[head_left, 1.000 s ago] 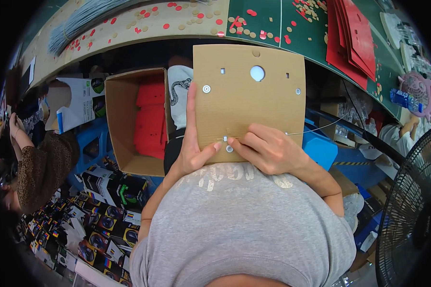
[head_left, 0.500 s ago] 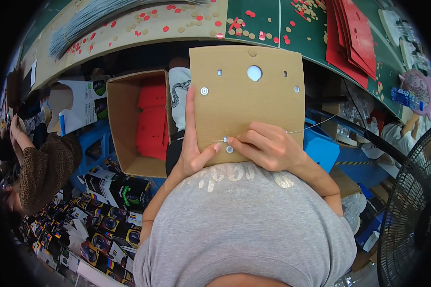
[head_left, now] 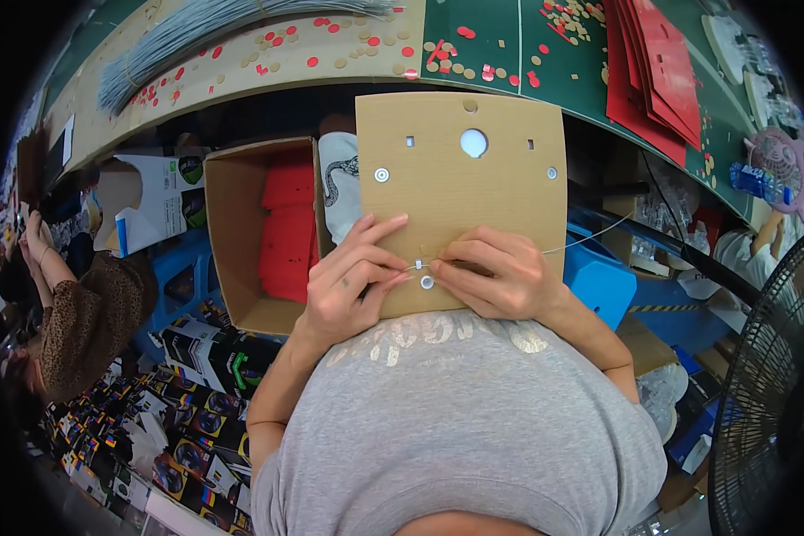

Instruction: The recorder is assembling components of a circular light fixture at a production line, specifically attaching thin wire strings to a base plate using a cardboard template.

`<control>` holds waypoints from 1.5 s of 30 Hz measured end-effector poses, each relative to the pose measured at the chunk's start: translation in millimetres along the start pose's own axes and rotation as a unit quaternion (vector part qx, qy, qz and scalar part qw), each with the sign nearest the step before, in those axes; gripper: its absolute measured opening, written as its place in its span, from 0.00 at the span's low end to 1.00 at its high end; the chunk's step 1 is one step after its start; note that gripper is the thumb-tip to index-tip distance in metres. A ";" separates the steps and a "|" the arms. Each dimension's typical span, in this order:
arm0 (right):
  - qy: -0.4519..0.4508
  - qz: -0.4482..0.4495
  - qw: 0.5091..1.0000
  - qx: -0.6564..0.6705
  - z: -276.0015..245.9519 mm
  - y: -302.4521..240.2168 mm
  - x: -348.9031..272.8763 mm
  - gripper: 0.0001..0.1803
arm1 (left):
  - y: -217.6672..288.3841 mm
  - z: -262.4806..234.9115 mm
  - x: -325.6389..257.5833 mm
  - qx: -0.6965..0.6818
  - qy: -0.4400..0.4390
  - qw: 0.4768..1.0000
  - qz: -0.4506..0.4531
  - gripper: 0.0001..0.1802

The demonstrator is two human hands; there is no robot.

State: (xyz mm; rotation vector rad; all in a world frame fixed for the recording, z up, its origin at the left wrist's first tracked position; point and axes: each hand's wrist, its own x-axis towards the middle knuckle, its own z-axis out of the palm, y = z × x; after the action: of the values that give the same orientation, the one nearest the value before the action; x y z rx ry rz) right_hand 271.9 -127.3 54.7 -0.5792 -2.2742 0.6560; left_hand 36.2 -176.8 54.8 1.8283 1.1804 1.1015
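Evidently the step in hand is threading: both hands pinch a thin pale wire [head_left: 567, 246] at the lower edge of a brown cardboard panel [head_left: 463, 192] propped against the person's chest. The left hand [head_left: 348, 281] closes thumb and forefinger narrowly on the wire just left of a small metal eyelet [head_left: 427, 282]; the right hand [head_left: 500, 272] nips it just right of the same spot, and the free length of wire trails off to the right of that grip. Two more eyelets and a round hole sit above the fingers on the panel. By my judgement, the next move calls for a steady pull and fine aim at the eyelet. Left of the left hand stands an open cardboard box [head_left: 241, 241] holding stacked red sheets [head_left: 288, 232], with a white printed cloth between box and panel.
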 end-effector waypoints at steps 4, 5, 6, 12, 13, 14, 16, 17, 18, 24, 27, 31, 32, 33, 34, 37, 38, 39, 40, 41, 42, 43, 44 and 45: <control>-0.007 0.011 1.000 0.013 1.3 -0.9 2.0 0.17 | -0.1 -11.2 4.7 -0.023 -0.018 1.000 -0.012 0.11; -0.003 0.008 1.000 0.014 1.1 -0.7 2.1 0.17 | -1.0 -14.5 4.2 -0.053 -0.029 0.998 -0.029 0.11; -0.019 0.006 1.000 0.013 0.2 -0.5 2.4 0.18 | -1.6 -18.1 3.8 -0.084 -0.040 0.995 -0.046 0.10; -0.055 -0.004 0.998 0.015 3.1 -3.2 5.9 0.19 | -3.8 -26.7 27.5 0.000 -0.059 0.998 0.012 0.11; -0.056 -0.009 0.998 0.013 3.8 -3.6 6.0 0.19 | -11.7 -25.3 33.9 0.046 -0.073 0.996 0.030 0.12; -0.052 -0.007 0.999 0.012 3.9 -4.8 6.6 0.19 | -16.5 -22.7 41.1 0.046 -0.077 0.995 0.032 0.12; -0.063 0.004 0.998 0.000 3.6 -7.8 6.4 0.19 | -22.5 -14.6 51.9 0.014 -0.073 0.996 -0.041 0.12; -0.057 0.011 0.998 -0.004 3.7 -9.4 5.8 0.19 | -29.7 -15.1 52.4 -0.001 -0.101 0.994 -0.039 0.12; -0.052 0.016 0.998 -0.010 4.0 -11.9 4.9 0.19 | -31.1 -12.7 51.0 -0.004 -0.110 0.993 -0.035 0.12; 0.042 0.245 0.964 0.096 -82.9 -20.4 -60.1 0.15 | -25.0 -13.0 45.2 0.080 -0.030 0.994 -0.073 0.25; 0.074 0.683 0.725 0.034 -113.2 -16.5 -86.3 0.24 | -26.7 -17.0 48.0 0.166 -0.018 0.986 -0.013 0.18; 0.338 0.595 0.719 0.118 -96.0 28.3 -86.5 0.31 | -21.8 -19.3 63.1 0.105 0.069 0.991 -0.054 0.07; 0.438 0.517 0.715 0.171 -94.4 33.6 -77.5 0.31 | -10.7 -18.0 68.0 0.058 0.143 0.986 -0.062 0.07; 0.530 0.427 0.699 0.220 -94.6 39.8 -68.1 0.32 | -5.9 -16.1 69.6 0.066 0.192 0.979 -0.001 0.09; 0.584 0.377 0.678 0.240 -98.3 45.4 -55.5 0.30 | -0.6 -14.9 69.2 0.141 0.170 0.973 0.064 0.11; 0.610 0.233 0.683 0.327 -115.3 67.2 -33.6 0.26 | 38.2 19.4 64.5 0.187 -0.101 0.968 0.135 0.20; 0.615 0.186 0.680 0.353 -119.6 75.1 -25.5 0.24 | 44.3 31.9 65.0 0.235 -0.174 0.946 0.138 0.24; 0.618 0.183 0.678 0.353 -126.2 81.9 -18.0 0.24 | 44.7 39.2 63.6 0.235 -0.168 0.946 0.146 0.24; 0.621 0.181 0.676 0.352 -133.4 85.5 -12.1 0.23 | 43.2 45.9 60.2 0.241 -0.211 0.943 0.096 0.28; 0.621 0.174 0.681 0.348 -141.4 88.2 -5.4 0.23 | 40.0 48.9 62.0 0.245 -0.253 0.935 0.047 0.32; 0.619 0.186 0.683 0.340 -149.8 89.5 1.9 0.22 | 38.4 47.8 63.7 0.245 -0.247 0.936 0.053 0.32; 0.617 0.200 0.684 0.332 -157.1 91.8 8.3 0.21 | 36.1 45.0 64.6 0.247 -0.257 0.933 0.054 0.32; 0.614 0.201 0.687 0.334 -164.1 98.4 9.9 0.21 | 33.0 42.3 63.6 0.249 -0.267 0.930 0.049 0.33; 0.606 0.201 0.699 0.323 -174.1 106.8 7.0 0.20 | 29.9 41.0 63.6 0.248 -0.263 0.931 0.041 0.33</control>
State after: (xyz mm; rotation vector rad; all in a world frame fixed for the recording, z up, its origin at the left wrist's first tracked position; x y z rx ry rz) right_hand 415.2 9.4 104.8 -0.8038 -0.5951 0.8470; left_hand 98.4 -132.1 82.3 2.3735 1.1149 0.3022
